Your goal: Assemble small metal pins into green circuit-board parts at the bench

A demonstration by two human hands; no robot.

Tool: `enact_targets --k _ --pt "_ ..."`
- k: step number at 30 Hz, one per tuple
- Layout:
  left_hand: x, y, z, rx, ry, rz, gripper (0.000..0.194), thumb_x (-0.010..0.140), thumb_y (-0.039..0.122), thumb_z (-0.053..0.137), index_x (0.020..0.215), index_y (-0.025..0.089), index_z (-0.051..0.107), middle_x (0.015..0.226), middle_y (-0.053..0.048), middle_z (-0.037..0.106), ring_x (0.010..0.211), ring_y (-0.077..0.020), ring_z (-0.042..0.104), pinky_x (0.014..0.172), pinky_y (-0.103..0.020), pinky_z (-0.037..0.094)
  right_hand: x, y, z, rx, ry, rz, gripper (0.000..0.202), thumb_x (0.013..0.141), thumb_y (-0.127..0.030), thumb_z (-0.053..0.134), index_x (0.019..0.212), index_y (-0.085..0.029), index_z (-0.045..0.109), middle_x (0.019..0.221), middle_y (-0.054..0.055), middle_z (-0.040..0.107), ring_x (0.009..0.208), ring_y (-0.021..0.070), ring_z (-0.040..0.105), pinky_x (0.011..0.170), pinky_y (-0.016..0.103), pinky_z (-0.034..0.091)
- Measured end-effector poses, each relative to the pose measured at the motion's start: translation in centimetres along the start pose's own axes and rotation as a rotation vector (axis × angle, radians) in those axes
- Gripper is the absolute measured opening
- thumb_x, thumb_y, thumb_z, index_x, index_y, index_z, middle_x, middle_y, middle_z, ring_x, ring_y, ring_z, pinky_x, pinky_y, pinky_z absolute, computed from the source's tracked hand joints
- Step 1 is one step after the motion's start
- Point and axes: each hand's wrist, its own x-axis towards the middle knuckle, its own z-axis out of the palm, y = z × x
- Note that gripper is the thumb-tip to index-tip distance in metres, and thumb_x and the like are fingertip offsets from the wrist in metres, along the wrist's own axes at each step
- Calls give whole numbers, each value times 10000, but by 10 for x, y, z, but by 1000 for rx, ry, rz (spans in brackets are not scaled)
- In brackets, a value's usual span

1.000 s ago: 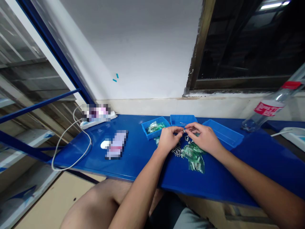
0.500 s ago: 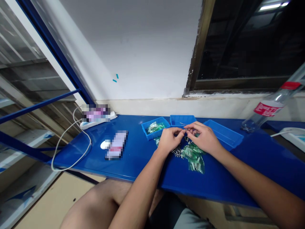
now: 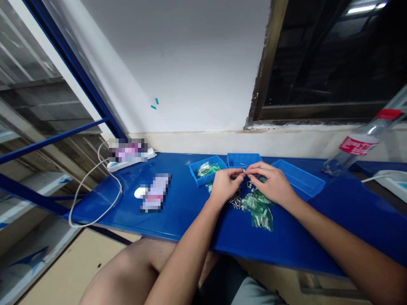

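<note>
My left hand (image 3: 226, 184) and my right hand (image 3: 269, 181) meet at the fingertips above the blue table (image 3: 190, 212). Both are pinched closed around something too small to make out. Just below them lies a pile of small metal screws (image 3: 236, 201). Beside it, under my right hand, are green plastic bags (image 3: 258, 203) with metal pieces inside. Behind my left hand a blue tray (image 3: 199, 180) holds more green bags. Another blue tray (image 3: 239, 160) stands behind the fingertips, with thin metal pieces visible in it.
A long blue tray (image 3: 300, 180) lies right of my right hand. A plastic bottle (image 3: 352, 146) leans at the right. To the left are a blurred-out phone (image 3: 156, 192), a white round object (image 3: 140, 192), a power strip (image 3: 132, 162) and a looping white cable (image 3: 119, 192).
The fingertips of both hands have shifted slightly, and the right fingers are drawn closer together. Everything else stays in place.
</note>
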Motion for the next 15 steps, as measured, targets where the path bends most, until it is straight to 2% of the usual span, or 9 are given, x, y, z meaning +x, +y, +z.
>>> enact_targets --k 7,15 --pt "3 -3 2 24 12 33 213 872 53 691 1015 156 809 970 -59 836 870 -194 810 889 -355 672 -3 1 4 121 -11 206 149 944 -339 681 1015 -240 765 1033 60 785 823 228 764 784 393 644" --pt "3 -3 2 -80 21 107 254 882 57 704 1112 158 741 993 -80 827 918 -193 804 916 -373 665 -3 6 9 282 37 344 218 865 -363 747 1016 -214 700 965 84 772 868 242 752 810 406 648"
